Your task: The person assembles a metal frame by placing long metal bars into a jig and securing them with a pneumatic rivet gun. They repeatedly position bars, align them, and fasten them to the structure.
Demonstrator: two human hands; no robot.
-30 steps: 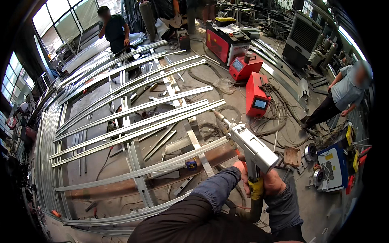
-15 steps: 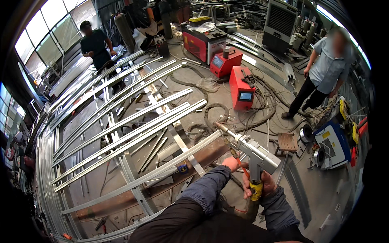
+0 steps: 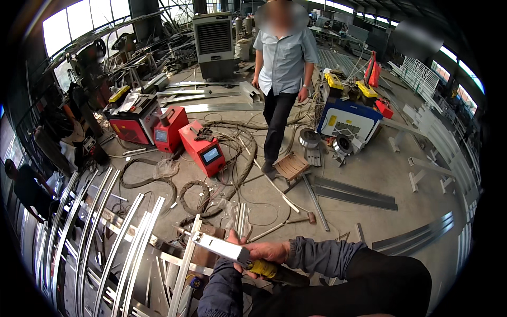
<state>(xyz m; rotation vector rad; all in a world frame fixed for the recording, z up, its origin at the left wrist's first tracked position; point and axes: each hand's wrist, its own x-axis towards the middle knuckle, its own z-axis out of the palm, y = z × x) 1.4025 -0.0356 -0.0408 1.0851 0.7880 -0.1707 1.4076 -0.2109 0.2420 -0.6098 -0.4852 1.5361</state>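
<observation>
Long metal strips (image 3: pixel 146 245) fan across the left foreground; a nearer strip (image 3: pixel 183 267) runs beneath the welding torch (image 3: pixel 224 249), crossing its front end. Whether they touch, I can't tell. Beyond stands a person (image 3: pixel 285 58) in a light shirt, between a blue-and-white case (image 3: pixel 348 124) on the right and a red box unit (image 3: pixel 203 150) on the left. A dark hose (image 3: pixel 181 199) loops on the floor past the nozzle. The torch is at lower centre, its long axis slanting from lower right to upper left, nozzle leftward and slightly away. The right hand (image 3: pixel 270 251) wraps its yellow handle; the left hand (image 3: pixel 233 238) is mostly hidden behind the body, its grip unclear. A small tape measure (image 3: pixel 195 282) sits beside the nearer strip.
</observation>
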